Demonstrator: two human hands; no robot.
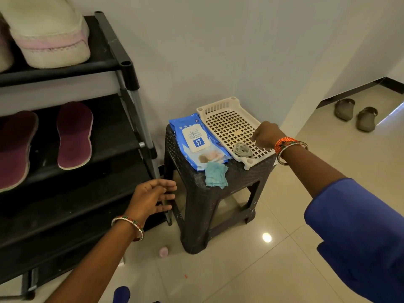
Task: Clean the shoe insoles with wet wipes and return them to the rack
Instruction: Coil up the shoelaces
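Two maroon insoles (74,134) (15,147) lie side by side on the middle shelf of the black shoe rack (122,68). A blue wet-wipes pack (197,142) rests on a dark plastic stool (207,204), and a crumpled teal wipe (216,176) sits at the stool's front edge. A grey used wipe (242,149) lies in the cream basket tray (218,108). My right hand (265,135) hovers over the tray beside the grey wipe, fingers curled with nothing visible in them. My left hand (153,196) is open, close to the rack's lower right post.
A white and pink shoe (50,33) stands on the rack's top shelf. A pair of grey clogs (355,113) lies on the tiled floor at the far right. A small pink object (164,251) sits on the floor by the stool's leg. White walls stand behind the stool.
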